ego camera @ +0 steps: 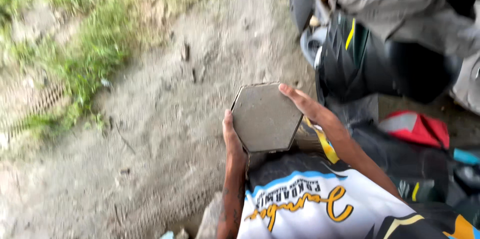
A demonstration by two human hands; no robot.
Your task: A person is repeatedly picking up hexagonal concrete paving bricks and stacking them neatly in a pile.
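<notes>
I hold a grey hexagonal concrete paving block in front of my chest, flat face up towards the camera. My left hand grips its lower left edge. Along the upper right edge lies my right hand, fingers stretched to the top corner. Both hands carry the block above sandy ground. Below the block shows my white, black and blue shirt.
Sandy dirt ground spreads to the left, with grass at the upper left. At the right stand a dark vehicle part under a grey cloth, and a red object.
</notes>
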